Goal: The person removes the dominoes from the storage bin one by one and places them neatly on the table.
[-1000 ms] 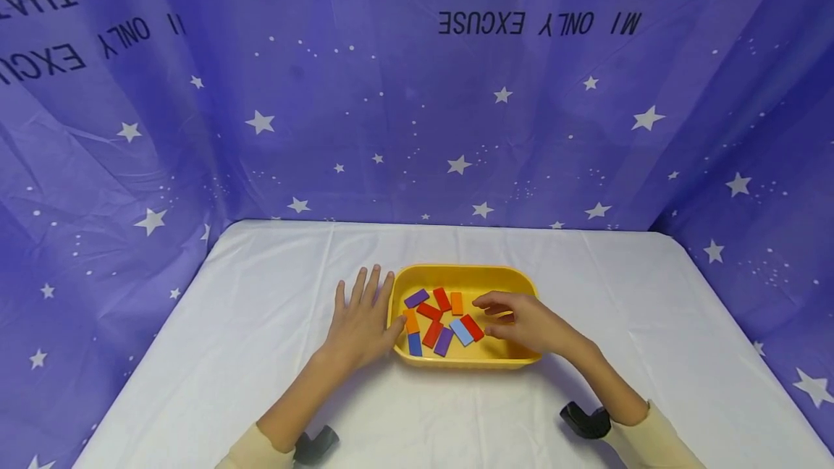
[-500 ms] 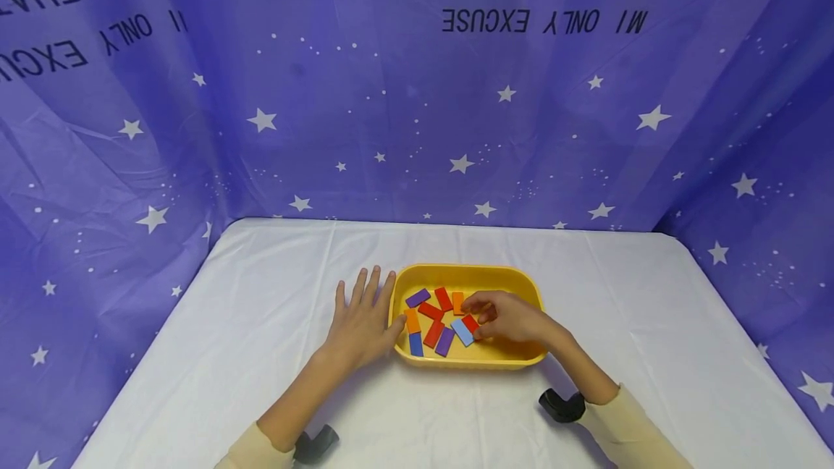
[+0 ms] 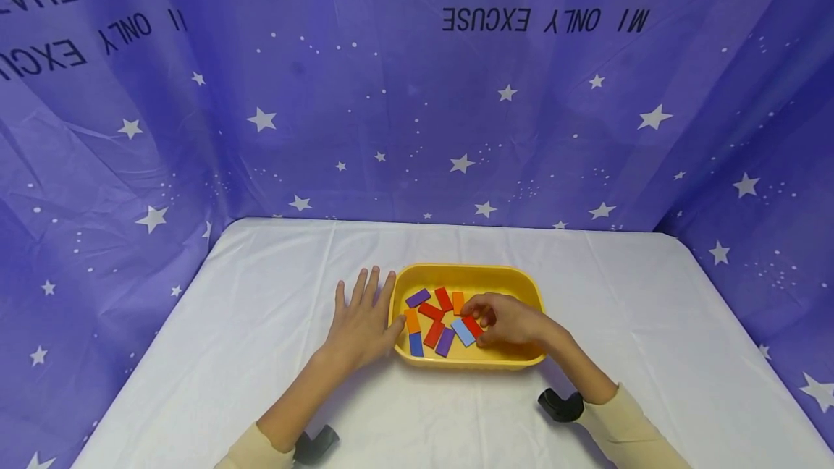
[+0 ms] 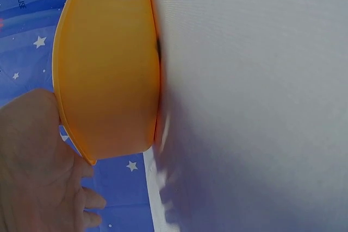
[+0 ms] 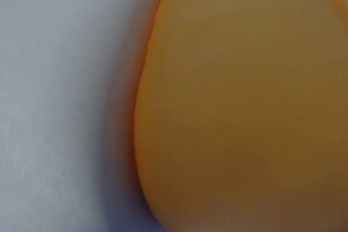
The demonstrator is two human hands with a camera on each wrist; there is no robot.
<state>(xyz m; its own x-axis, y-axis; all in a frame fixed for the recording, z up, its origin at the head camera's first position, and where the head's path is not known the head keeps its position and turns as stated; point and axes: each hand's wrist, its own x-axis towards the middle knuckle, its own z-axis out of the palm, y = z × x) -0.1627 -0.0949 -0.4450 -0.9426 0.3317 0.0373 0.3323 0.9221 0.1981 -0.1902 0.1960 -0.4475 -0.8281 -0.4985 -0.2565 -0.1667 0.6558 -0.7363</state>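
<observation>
Inside the yellow tray (image 3: 465, 277) on the counter (image 3: 274, 281), a red block (image 3: 473, 327) lies between curved fingers and thumb of the right hand (image 3: 516, 320); whether they grip it, I cannot tell; the left hand (image 3: 362, 327), fingers straight, touches the tray.

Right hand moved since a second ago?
Yes: the right hand shifted left over the yellow tray, judged against the starry curtain in the head view.
</observation>
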